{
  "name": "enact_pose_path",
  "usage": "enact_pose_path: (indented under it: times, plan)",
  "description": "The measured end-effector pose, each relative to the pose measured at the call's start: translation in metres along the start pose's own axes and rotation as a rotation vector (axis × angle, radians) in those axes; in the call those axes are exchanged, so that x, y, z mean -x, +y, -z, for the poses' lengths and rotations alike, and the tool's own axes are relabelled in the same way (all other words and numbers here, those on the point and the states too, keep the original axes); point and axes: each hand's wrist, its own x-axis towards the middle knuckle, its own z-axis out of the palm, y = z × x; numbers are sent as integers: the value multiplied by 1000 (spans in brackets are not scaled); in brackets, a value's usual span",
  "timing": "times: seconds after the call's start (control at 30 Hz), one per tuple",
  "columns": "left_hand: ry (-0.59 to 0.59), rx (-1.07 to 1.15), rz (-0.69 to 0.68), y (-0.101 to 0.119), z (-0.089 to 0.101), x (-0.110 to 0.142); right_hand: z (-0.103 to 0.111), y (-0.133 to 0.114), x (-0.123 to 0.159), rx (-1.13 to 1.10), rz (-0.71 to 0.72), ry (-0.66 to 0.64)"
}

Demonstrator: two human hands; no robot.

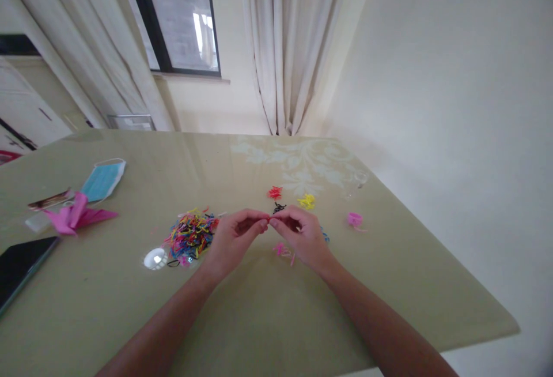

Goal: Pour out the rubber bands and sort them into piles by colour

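Observation:
My left hand (235,241) and my right hand (305,238) meet fingertip to fingertip above the table, both pinched. A trace of red shows between them, too small to make out. Left of my left hand lies a mixed heap of small coloured rubber bands (192,236). Around my right hand are little single-colour piles: red bands (275,192), yellow bands (306,201), black bands (279,208) just beyond the fingers, and pink bands (283,249) nearer me. Blue bands (325,236) are partly hidden behind the right hand.
A pink coil (355,219) sits farther right on the table (406,273). At the left are a pink folded-paper shape (75,215), a blue face mask (103,180) and a dark phone-like device (26,264). A shiny round object (155,259) lies beside the heap. A wall borders the right side.

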Motion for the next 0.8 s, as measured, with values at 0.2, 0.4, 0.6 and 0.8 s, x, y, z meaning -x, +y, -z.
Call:
enact_pose_path:
  times: [0.2,0.4,0.6,0.8]
  plan:
    - [-45,-50,-41,1,1,3,2,-6,1,-56,-31,13]
    - [13,1,-160,9,1,5,8,-21,6,-153,2,3]
    - [-36,18,-216,17,2,7,9,-25,13,-228,4,-50]
    - [-56,24,-186,18,1,8,9,-26,14,-265,-13,-76]
